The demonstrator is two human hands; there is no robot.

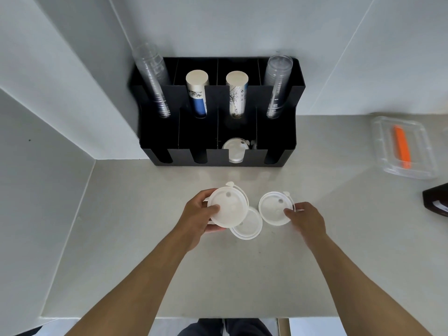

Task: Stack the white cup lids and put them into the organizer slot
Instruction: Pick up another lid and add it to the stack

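My left hand (200, 215) grips a small stack of white cup lids (229, 206), tilted and raised a little off the counter. Under its right edge another white lid (249, 226) lies flat on the counter. My right hand (306, 218) pinches the right rim of a third white lid (275, 207). Beyond them, against the wall, stands the black organizer (276, 141). Its third front slot holds lids (235, 149); the other front slots look dark.
The organizer's back row holds two stacks of clear cups (152, 78) and two stacks of paper cups (196, 93). A clear plastic box with an orange item (402, 147) lies at the right. A dark object (436, 198) sits at the right edge. Walls close in on the left.
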